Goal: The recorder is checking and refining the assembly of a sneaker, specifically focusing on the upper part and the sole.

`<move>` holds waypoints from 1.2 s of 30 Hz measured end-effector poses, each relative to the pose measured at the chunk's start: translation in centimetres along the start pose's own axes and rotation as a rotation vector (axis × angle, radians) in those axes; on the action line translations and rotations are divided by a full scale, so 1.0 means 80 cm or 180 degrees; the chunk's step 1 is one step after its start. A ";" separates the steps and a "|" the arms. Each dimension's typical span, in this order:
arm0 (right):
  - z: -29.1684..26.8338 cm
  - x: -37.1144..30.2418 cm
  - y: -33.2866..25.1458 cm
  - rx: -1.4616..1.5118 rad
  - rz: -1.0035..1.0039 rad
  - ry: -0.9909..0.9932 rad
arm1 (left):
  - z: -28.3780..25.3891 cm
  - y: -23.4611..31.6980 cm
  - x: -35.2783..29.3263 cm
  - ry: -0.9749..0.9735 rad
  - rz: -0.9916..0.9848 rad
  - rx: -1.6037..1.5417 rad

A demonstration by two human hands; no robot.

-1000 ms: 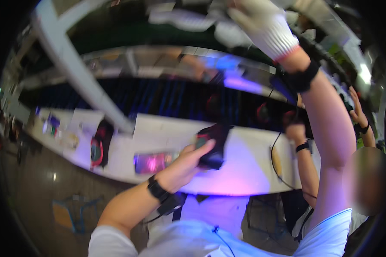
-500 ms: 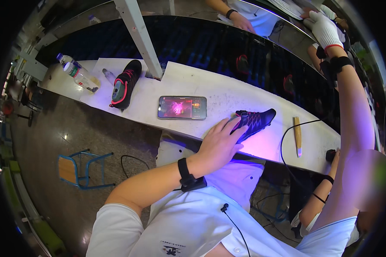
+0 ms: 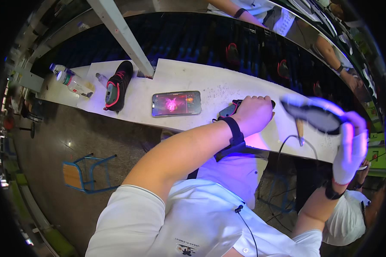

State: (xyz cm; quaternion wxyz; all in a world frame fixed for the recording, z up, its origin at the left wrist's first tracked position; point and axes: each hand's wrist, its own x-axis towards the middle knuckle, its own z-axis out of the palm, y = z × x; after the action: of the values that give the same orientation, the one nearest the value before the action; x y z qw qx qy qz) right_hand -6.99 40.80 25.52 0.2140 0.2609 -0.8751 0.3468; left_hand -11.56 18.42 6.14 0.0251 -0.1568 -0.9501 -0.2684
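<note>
My left hand (image 3: 254, 113) is closed over the top of a black shoe (image 3: 228, 110) with pink trim, which rests on the white bench. The shoe's grey-lined opening shows beside my wrist, while the hand covers most of its front. On the right, my right hand (image 3: 351, 139) in a white glove grips one end of a dark shoe sole (image 3: 324, 119). The sole is held above the bench and smeared by motion. A wooden-handled tool (image 3: 300, 132) lies below it, partly hidden.
A phone (image 3: 176, 104) with a lit screen lies left of the shoe. Farther left stand a second shoe (image 3: 119, 88) and plastic bottles (image 3: 75, 83). A metal post (image 3: 122, 36) rises at the bench's back edge, before a dark conveyor (image 3: 188, 40). Another person (image 3: 347, 218) works at right.
My gloved right hand has come down from the far right with the sole in it. My left hand has moved rightward along the shoe and closed over it.
</note>
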 end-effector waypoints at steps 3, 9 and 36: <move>0.025 -0.068 0.037 -0.0089 0.0885 -0.0674 | -0.014 -0.005 -0.018 0.0642 0.0128 -0.0514; 0.123 -0.156 0.082 0.2383 0.1332 0.0957 | -0.048 0.012 -0.103 0.1348 0.0963 -0.2168; 0.200 -0.167 -0.006 0.3305 0.0586 0.0145 | -0.020 0.040 -0.210 0.1365 0.0508 -0.3516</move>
State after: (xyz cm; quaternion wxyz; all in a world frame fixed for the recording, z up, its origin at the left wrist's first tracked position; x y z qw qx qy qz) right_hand 0.54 33.11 7.67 0.0442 0.2469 -0.6025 0.7577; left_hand 5.31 15.43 6.89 0.1512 -0.1598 -0.6290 -0.7456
